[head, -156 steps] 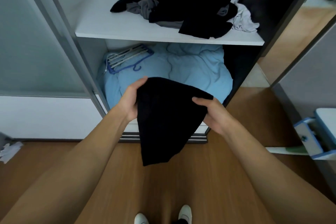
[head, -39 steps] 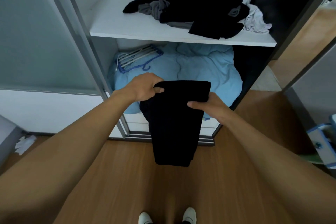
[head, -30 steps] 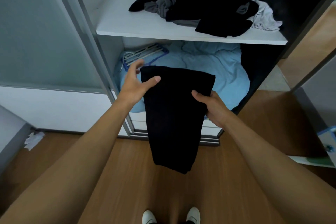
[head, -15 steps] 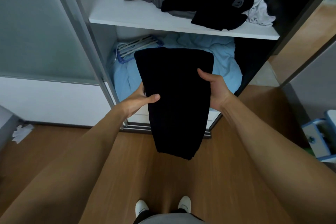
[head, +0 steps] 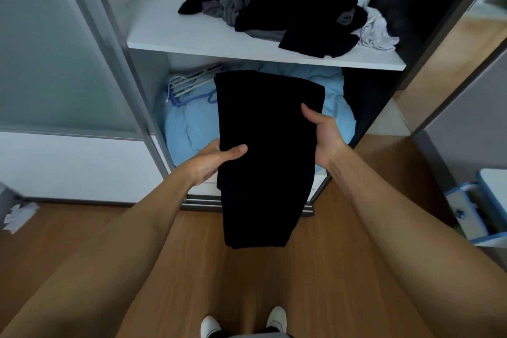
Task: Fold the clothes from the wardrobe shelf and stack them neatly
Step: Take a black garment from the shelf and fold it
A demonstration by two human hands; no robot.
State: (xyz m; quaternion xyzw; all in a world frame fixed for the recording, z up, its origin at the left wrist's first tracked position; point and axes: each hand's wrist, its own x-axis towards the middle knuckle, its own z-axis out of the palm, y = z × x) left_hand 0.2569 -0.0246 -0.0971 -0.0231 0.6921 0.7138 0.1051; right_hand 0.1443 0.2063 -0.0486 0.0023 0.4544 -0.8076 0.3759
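Head view: the left hand (head: 211, 162) grips the left edge of the black garment (head: 263, 156), thumb laid across the front and fingers hidden behind it, probably to keep the folded panel flat. The garment hangs lengthwise in mid-air before the wardrobe's lower compartment. The right hand (head: 323, 134) clamps the opposite edge the same way, thumb forward. Upper right, the unfolded pile (head: 288, 14) waits on the shelf (head: 175, 41).

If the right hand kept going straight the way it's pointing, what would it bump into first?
It holds the black folded garment. Pushed on, the right hand would probably reach the light blue bedding under the shelf first, though depth is hard to judge.
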